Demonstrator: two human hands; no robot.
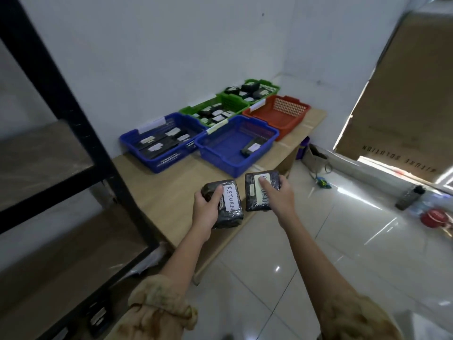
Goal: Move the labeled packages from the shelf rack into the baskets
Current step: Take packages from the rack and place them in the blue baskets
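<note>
As sorting likely needs the labels (229,198) read, both face up: left hand (205,207) curls round left package (232,216), right hand (278,196) round right package (252,201), thumbs on top; baskets (221,159) stand beyond the fingertips.

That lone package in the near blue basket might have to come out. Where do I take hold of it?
Come straight down from above, since the walls of the near blue basket block the sides. The package lies flat on the basket floor, so pinch across its narrow width, on the two long edges, probably near the middle.
</note>
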